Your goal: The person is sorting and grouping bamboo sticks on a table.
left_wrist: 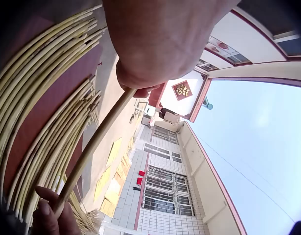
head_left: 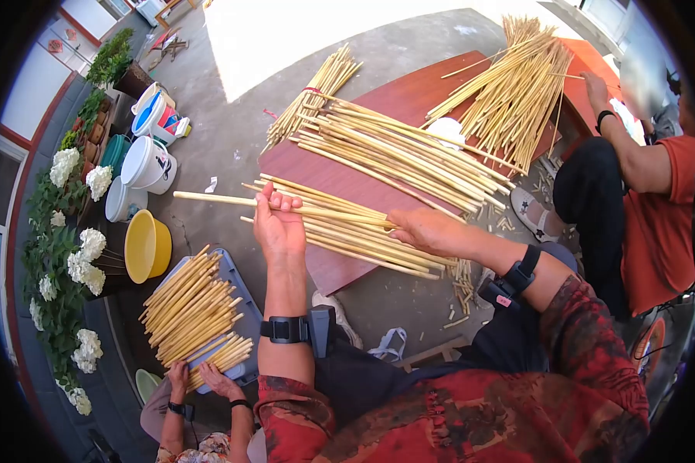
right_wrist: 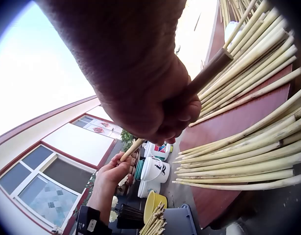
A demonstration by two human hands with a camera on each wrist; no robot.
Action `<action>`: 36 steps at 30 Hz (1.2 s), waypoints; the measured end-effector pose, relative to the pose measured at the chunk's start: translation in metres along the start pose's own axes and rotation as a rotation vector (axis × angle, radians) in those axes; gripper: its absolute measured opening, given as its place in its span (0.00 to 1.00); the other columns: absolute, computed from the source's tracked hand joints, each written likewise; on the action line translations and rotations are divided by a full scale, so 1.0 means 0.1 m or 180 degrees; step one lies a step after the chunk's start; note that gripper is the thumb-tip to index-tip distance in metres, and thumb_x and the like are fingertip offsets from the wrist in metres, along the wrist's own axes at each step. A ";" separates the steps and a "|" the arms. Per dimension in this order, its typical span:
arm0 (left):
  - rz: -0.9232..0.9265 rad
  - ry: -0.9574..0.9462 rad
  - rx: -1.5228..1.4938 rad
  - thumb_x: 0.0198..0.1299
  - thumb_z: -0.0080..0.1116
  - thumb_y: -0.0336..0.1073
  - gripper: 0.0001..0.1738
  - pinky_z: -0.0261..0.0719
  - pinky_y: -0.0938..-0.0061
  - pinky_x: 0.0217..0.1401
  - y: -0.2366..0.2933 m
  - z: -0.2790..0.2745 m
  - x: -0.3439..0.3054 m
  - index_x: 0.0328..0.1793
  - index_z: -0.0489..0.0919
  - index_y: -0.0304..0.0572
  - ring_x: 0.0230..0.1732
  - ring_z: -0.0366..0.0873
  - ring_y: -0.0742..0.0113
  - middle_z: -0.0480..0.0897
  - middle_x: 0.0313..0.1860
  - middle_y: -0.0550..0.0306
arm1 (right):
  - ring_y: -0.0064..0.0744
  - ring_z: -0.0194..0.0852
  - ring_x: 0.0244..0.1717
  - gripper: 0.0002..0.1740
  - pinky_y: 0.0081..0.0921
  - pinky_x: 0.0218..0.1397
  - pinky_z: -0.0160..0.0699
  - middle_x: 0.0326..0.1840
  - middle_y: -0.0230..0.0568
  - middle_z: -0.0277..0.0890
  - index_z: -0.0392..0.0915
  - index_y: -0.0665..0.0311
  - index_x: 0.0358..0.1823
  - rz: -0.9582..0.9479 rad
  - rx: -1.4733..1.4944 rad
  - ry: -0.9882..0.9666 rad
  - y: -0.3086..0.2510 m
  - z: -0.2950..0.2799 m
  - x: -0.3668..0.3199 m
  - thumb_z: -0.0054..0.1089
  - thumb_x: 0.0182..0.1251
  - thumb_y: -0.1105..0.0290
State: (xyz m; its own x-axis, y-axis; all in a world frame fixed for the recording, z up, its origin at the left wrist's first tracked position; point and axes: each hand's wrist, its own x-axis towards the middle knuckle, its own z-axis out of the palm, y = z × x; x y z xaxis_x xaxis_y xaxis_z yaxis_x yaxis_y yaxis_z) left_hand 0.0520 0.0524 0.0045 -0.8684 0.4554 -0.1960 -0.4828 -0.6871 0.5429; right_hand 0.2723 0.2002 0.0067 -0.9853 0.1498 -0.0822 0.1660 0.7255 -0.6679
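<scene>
The fingers of the left hand [head_left: 279,225] and right hand [head_left: 431,232] curl round one pale stick [head_left: 216,198], raised above the near row of sticks [head_left: 363,251] on the tabletop [head_left: 330,272]; gripping it at two places probably keeps it steady.

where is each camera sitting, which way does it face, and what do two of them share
Head: worn on the head, facing forward and down at the stick and table; left grip, right grip, forearms and sleeves show.
Left wrist: on that wrist, facing outward past the stick to a building and sky; left grip large above, right grip lower left.
Right wrist: on that wrist, facing along the stick; right grip large, left grip beyond.
Shared: both wrist views show both grips holding the stick.
</scene>
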 end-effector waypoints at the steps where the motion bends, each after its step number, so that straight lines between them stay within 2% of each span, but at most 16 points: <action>1: 0.0130 0.0163 -0.0009 0.66 0.32 0.43 0.17 0.61 0.75 0.25 0.13 -0.01 0.02 0.43 0.66 0.35 0.20 0.56 0.74 0.60 0.20 0.64 | 0.57 0.68 0.31 0.13 0.44 0.34 0.64 0.26 0.56 0.70 0.65 0.66 0.36 0.0030 0.0023 -0.0061 0.04 -0.04 -0.05 0.45 0.61 0.61; 4: 0.0506 0.0405 0.0019 0.66 0.32 0.43 0.18 0.59 0.77 0.22 0.41 -0.23 0.13 0.43 0.66 0.35 0.18 0.55 0.75 0.59 0.19 0.64 | 0.56 0.68 0.32 0.13 0.44 0.34 0.65 0.26 0.56 0.70 0.65 0.66 0.36 0.0164 -0.0025 -0.0212 0.15 -0.13 -0.18 0.45 0.61 0.61; 7: 0.0485 0.0441 -0.0036 0.66 0.33 0.44 0.18 0.58 0.78 0.21 0.50 -0.26 0.11 0.43 0.66 0.35 0.17 0.54 0.75 0.58 0.17 0.65 | 0.56 0.69 0.33 0.14 0.43 0.36 0.65 0.28 0.57 0.70 0.67 0.66 0.38 0.0408 -0.0185 -0.0421 0.20 -0.13 -0.26 0.45 0.61 0.61; 9: 0.0452 0.0453 -0.0011 0.65 0.34 0.44 0.18 0.57 0.78 0.21 0.47 -0.24 0.10 0.43 0.66 0.35 0.17 0.54 0.75 0.57 0.16 0.65 | 0.56 0.68 0.33 0.14 0.44 0.36 0.65 0.28 0.58 0.70 0.67 0.66 0.39 0.0217 0.0077 -0.0516 0.20 -0.09 -0.31 0.44 0.62 0.61; 13: 0.0308 0.0188 -0.0155 0.65 0.35 0.46 0.19 0.57 0.78 0.20 0.37 -0.17 0.12 0.42 0.67 0.35 0.16 0.54 0.75 0.57 0.14 0.66 | 0.57 0.68 0.33 0.15 0.44 0.36 0.64 0.28 0.58 0.70 0.66 0.67 0.40 0.0330 -0.0095 -0.0649 0.11 -0.11 -0.28 0.43 0.62 0.61; 18: 0.0217 0.0120 -0.0127 0.64 0.36 0.46 0.19 0.58 0.79 0.20 0.17 -0.05 0.06 0.42 0.68 0.36 0.17 0.55 0.76 0.57 0.13 0.66 | 0.56 0.68 0.34 0.15 0.43 0.37 0.64 0.29 0.59 0.69 0.66 0.69 0.40 -0.0017 0.0911 -0.0309 0.03 -0.05 -0.22 0.41 0.64 0.62; 20: -0.0065 -0.0332 -0.0184 0.64 0.37 0.46 0.18 0.58 0.79 0.20 0.05 -0.04 0.04 0.42 0.67 0.36 0.17 0.55 0.75 0.57 0.14 0.66 | 0.57 0.67 0.34 0.16 0.43 0.38 0.63 0.29 0.59 0.68 0.66 0.69 0.41 -0.0069 0.0872 -0.0325 0.01 -0.01 -0.16 0.41 0.64 0.62; 22: -0.0148 -0.0375 -0.0106 0.64 0.37 0.46 0.18 0.59 0.78 0.21 -0.17 0.05 -0.05 0.42 0.67 0.36 0.18 0.56 0.75 0.57 0.15 0.66 | 0.58 0.66 0.35 0.16 0.43 0.39 0.62 0.30 0.59 0.68 0.66 0.69 0.41 -0.0120 0.0839 -0.0348 0.03 0.07 -0.09 0.40 0.65 0.62; 24: -0.0243 -0.0426 -0.0046 0.64 0.36 0.45 0.17 0.60 0.78 0.21 -0.38 0.15 -0.17 0.43 0.66 0.36 0.18 0.56 0.75 0.58 0.16 0.66 | 0.47 0.68 0.26 0.17 0.35 0.30 0.66 0.24 0.50 0.67 0.67 0.66 0.44 -0.0373 0.0869 0.0024 0.08 0.15 -0.03 0.38 0.66 0.60; 25: -0.0348 -0.0421 0.0089 0.64 0.37 0.43 0.16 0.61 0.79 0.22 -0.47 0.22 -0.24 0.43 0.67 0.36 0.19 0.57 0.75 0.59 0.17 0.66 | 0.47 0.68 0.26 0.17 0.35 0.30 0.66 0.24 0.50 0.67 0.67 0.66 0.44 -0.0352 0.0855 0.0038 0.01 0.10 -0.02 0.38 0.66 0.60; 27: -0.0486 -0.0438 0.0220 0.64 0.38 0.41 0.15 0.62 0.80 0.24 -0.61 0.35 -0.39 0.43 0.68 0.36 0.20 0.58 0.75 0.60 0.18 0.66 | 0.21 0.59 0.17 0.16 0.17 0.19 0.59 0.21 0.33 0.62 0.68 0.61 0.46 0.1044 0.2567 -0.0900 -0.13 -0.03 -0.03 0.39 0.67 0.57; 28: -0.0694 -0.0588 0.0399 0.64 0.40 0.39 0.13 0.64 0.79 0.26 -0.67 0.40 -0.47 0.44 0.67 0.35 0.22 0.60 0.74 0.62 0.19 0.65 | 0.10 0.46 0.13 0.18 0.08 0.13 0.45 0.18 0.24 0.55 0.67 0.60 0.47 0.1089 0.3131 -0.0997 -0.13 -0.04 -0.05 0.37 0.67 0.55; 29: -0.0899 -0.0737 0.0576 0.63 0.42 0.37 0.12 0.65 0.78 0.28 -0.70 0.41 -0.52 0.46 0.66 0.35 0.23 0.61 0.73 0.64 0.21 0.63 | 0.10 0.46 0.13 0.18 0.08 0.13 0.45 0.18 0.24 0.55 0.67 0.60 0.47 0.1111 0.3128 -0.0969 -0.12 -0.07 -0.06 0.37 0.67 0.55; 30: -0.1093 -0.1029 0.0512 0.62 0.43 0.34 0.12 0.72 0.73 0.33 -0.71 0.38 -0.55 0.48 0.65 0.34 0.28 0.68 0.68 0.68 0.24 0.60 | 0.10 0.46 0.12 0.19 0.08 0.13 0.46 0.17 0.25 0.55 0.67 0.61 0.48 0.1142 0.3467 -0.0961 -0.12 -0.09 -0.07 0.37 0.67 0.55; 33: -0.1237 -0.1012 0.1104 0.61 0.44 0.34 0.12 0.76 0.67 0.40 -0.71 0.35 -0.62 0.47 0.65 0.34 0.36 0.73 0.63 0.72 0.28 0.58 | 0.12 0.49 0.12 0.19 0.10 0.11 0.49 0.17 0.27 0.58 0.66 0.64 0.49 0.1200 0.3952 -0.0829 -0.12 -0.10 -0.08 0.35 0.67 0.57; 36: -0.1221 -0.1008 0.0998 0.61 0.43 0.35 0.12 0.77 0.60 0.43 -0.69 0.26 -0.54 0.47 0.64 0.34 0.40 0.75 0.56 0.74 0.29 0.54 | 0.13 0.52 0.12 0.18 0.12 0.11 0.54 0.19 0.31 0.63 0.66 0.66 0.49 0.1209 0.4217 -0.0633 -0.12 -0.10 -0.08 0.37 0.67 0.60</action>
State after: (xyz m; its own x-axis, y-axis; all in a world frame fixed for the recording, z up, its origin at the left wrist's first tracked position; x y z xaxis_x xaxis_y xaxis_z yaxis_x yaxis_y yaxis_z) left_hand 0.1347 0.0902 -0.0011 -0.5389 0.8185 -0.1990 -0.6578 -0.2614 0.7064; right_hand 0.2789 0.1974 0.0226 -0.8967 0.0139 -0.4424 0.3704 -0.5235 -0.7673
